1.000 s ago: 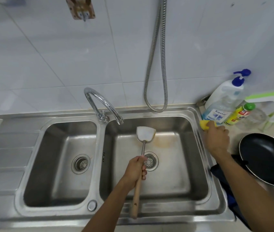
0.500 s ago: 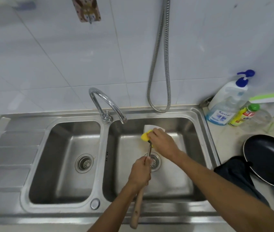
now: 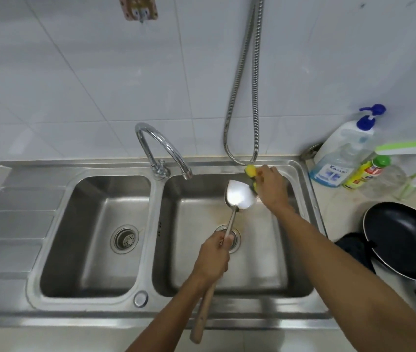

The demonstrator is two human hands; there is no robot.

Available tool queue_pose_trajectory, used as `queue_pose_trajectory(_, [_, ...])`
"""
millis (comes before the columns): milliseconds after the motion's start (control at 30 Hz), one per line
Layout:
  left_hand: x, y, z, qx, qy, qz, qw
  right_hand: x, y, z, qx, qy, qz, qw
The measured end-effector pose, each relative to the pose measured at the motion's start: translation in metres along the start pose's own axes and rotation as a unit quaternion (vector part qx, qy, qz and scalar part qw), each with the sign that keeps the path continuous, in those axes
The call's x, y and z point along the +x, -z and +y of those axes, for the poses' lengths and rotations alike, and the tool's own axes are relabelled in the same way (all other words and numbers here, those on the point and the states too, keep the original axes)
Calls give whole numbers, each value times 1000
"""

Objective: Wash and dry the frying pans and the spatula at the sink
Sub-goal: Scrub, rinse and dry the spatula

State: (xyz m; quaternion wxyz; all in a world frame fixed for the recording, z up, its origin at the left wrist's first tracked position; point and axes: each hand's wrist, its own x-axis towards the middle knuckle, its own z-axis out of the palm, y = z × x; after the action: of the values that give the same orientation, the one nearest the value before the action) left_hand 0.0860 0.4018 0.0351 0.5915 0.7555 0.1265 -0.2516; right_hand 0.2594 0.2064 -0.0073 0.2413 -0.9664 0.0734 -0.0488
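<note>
While the left hand [image 3: 213, 255] keeps its fist curled round the steel-bladed, wooden-handled spatula [image 3: 239, 196], the right hand [image 3: 271, 185] has changed jobs. A second ago it was at the counter by the bottles; half a second ago it had the yellow sponge with a dark scouring face [image 3: 250, 170] on the blade.

- Left grip: fingers wrapped where wood meets the metal shank. The blade sits ahead of the grip, over the right stainless sink basin [image 3: 290, 283]; the wooden end trails behind it, past the sink's front rim.
- Right grip: fingers and thumb pinch the sponge, which touches the blade's far-right edge. Exact finger layout is hard to read.
- The blade has swung right of the left grip and now catches glare.
- The curved chrome tap [image 3: 162, 148] sits ahead-left of the left grip; no water stream is visible.
- The black non-stick frying pan [image 3: 404, 240] is well right of both grips, on the counter, partly over a dark cloth [image 3: 351, 247]. Only one pan is clearly visible.

My read: the spatula scrub has just started, working edge and back. Rinse, dry and pans remain, so it's early in the task.
</note>
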Motion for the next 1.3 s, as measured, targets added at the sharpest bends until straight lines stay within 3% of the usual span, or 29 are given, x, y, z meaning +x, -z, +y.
queue_pose_trajectory(33, [-1,1,1,-36,5,-14,999,2,5,-1,103,-88,10,991])
queue_pose_trajectory(100, [2,3,5,-116,25,-48,992,3,12,-4,343,-236,-28,909])
queue_pose_trajectory(167, [11,7,10,-154,43,-80,984,-4,15,-11,526,-290,-51,798])
queue_pose_trajectory(200, [15,8,13,-163,44,-92,981,-11,16,-19,550,-292,-58,780])
queue_pose_trajectory(267, [21,8,18,-193,49,-107,974,-32,20,-40,510,-225,-60,828])
queue_pose_trajectory(367, [25,10,22,-215,50,-103,970,-57,28,-60,302,43,-59,950])
queue_pose_trajectory(400, [25,9,23,-209,47,-101,971,-58,28,-61,218,120,-32,968])
queue_pose_trajectory(433, [25,7,25,-201,46,-104,973,-54,26,-59,159,166,6,973])
queue_pose_trajectory(500, [24,1,28,-187,47,-113,975,-46,27,-61,133,153,56,978])
queue_pose_trajectory(700, [26,1,30,-197,40,-113,973,-41,29,-68,264,32,75,961])
queue_pose_trajectory(867, [22,4,27,-214,48,-120,968,-35,34,-61,392,-115,60,911])
queue_pose_trajectory(933, [18,4,25,-258,47,-129,956,-28,36,-50,389,-165,75,903])
queue_pose_trajectory(1000, [17,5,24,-292,42,-133,946,-28,37,-45,312,-130,59,939])
queue_pose_trajectory(1100, [23,7,32,-312,45,-118,942,-54,31,-56,211,36,36,976])
queue_pose_trajectory(1200, [25,12,36,-282,54,-107,952,-96,25,-70,97,207,54,972])
queue_pose_trajectory(1300, [15,12,31,-253,41,-125,959,-95,31,-55,16,243,138,960])
